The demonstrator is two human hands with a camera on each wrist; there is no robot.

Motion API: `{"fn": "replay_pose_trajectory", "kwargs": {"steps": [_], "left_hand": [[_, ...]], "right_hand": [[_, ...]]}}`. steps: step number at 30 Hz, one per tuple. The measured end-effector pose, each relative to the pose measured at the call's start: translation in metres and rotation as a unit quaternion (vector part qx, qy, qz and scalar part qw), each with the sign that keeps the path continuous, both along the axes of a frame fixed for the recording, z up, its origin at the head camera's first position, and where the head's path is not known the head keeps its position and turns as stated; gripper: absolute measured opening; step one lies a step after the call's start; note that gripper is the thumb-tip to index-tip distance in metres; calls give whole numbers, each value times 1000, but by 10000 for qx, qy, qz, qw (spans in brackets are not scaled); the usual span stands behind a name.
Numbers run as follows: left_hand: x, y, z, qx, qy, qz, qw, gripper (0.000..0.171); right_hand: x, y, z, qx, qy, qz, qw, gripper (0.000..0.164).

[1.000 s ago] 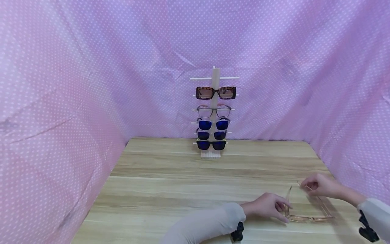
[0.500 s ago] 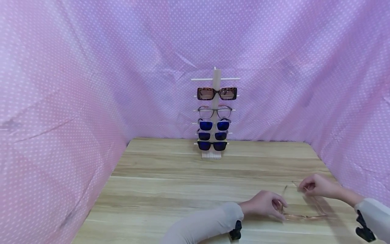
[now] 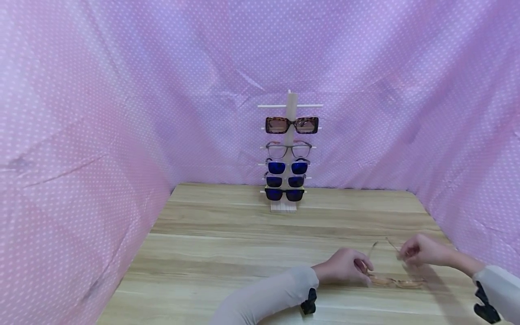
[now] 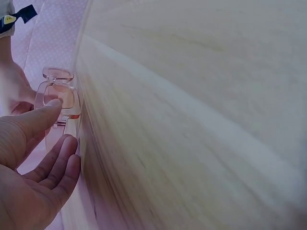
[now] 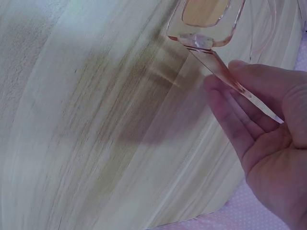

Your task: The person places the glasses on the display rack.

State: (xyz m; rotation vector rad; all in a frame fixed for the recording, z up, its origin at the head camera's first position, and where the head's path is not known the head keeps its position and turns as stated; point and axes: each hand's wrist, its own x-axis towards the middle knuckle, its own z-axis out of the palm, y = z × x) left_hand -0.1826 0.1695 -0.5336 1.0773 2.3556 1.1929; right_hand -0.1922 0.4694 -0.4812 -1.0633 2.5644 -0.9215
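A pair of glasses [image 3: 382, 281] with a see-through, pinkish-amber frame is at the table's right side, arms unfolded and pointing away from the person. My left hand [image 3: 345, 265] pinches it at its left end, near the hinge. In the left wrist view the thumb of the left hand [image 4: 36, 167] overlaps the clear frame [image 4: 71, 91]. My right hand [image 3: 424, 251] holds the other arm of the glasses. Seen from the right wrist, that temple arm [image 5: 216, 66] runs between the thumb and curled fingers of the right hand [image 5: 268, 124].
Toward the back of the wooden table [image 3: 203, 253] stands a display rack [image 3: 283, 206] bearing several glasses. Tortoiseshell sunglasses [image 3: 291, 125] hang high on it, below a bare top rod [image 3: 310, 105]. Blue-lens sunglasses [image 3: 284, 195] hang lowest. Pink dotted cloth [image 3: 122, 113] surrounds the table.
The glasses have shifted left and slightly away from the person, with the left hand moving along. The right hand has stayed nearly in place, and the view has drifted a little.
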Motion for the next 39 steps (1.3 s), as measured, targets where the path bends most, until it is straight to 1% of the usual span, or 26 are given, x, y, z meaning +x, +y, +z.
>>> {"fn": "replay_pose_trajectory", "kwargs": {"steps": [2,4,5,6,8,10,13,15,18,20,23,25,28,30,32,36,38,39], "left_hand": [[0,-1,3,-22,-2,5,10000,20],[-1,-3,4,-25,42,3,10000,15],[-1,-4,3,-2,69,-12,10000,13],[-2,-4,3,25,79,-20,10000,11],[-5,-6,1,126,73,-25,9999,9],[-7,-7,-1,216,84,4,9997,8],[-13,-11,-1,364,131,93,9992,8],[-17,-15,0,514,118,171,9985,8],[-27,-24,4,815,-32,339,9961,8],[-34,-30,9,1051,-142,453,9933,9],[-46,-39,18,1308,-191,668,9890,11],[-53,-45,26,1464,-180,772,9860,13],[-62,-55,37,1676,-166,943,9812,15],[-67,-61,46,1759,-100,1068,9785,15],[-71,-67,54,1793,-32,1205,9764,15],[-78,-77,74,1868,33,1417,9721,15],[-82,-82,83,1922,127,1499,9698,16],[-84,-84,88,1940,198,1519,9690,16]], "right_hand": [[2,0,1,-102,-492,19,9987,12],[4,-1,1,-190,-847,40,9962,11],[4,-2,2,-220,-989,28,9949,11],[5,-2,2,-242,-1036,31,9943,10],[5,-4,4,-214,-897,22,9957,11],[4,-5,6,-193,-636,-15,9978,12],[2,-7,11,-175,-364,-118,9991,11],[-1,-9,16,-200,-280,-198,9992,10],[-6,-12,25,-226,-379,-408,9982,8],[-9,-14,30,-240,-413,-611,9970,7],[-13,-21,40,-258,-490,-979,9936,8],[-16,-26,47,-337,-484,-1155,9916,10],[-20,-35,61,-624,-592,-1327,9874,16],[-21,-41,71,-761,-694,-1421,9845,20],[-22,-48,81,-815,-748,-1607,9808,25],[-22,-58,98,-557,-620,-2021,9758,34],[-23,-62,103,-503,-517,-2091,9752,37],[-23,-64,106,-504,-480,-2044,9764,38]]}}
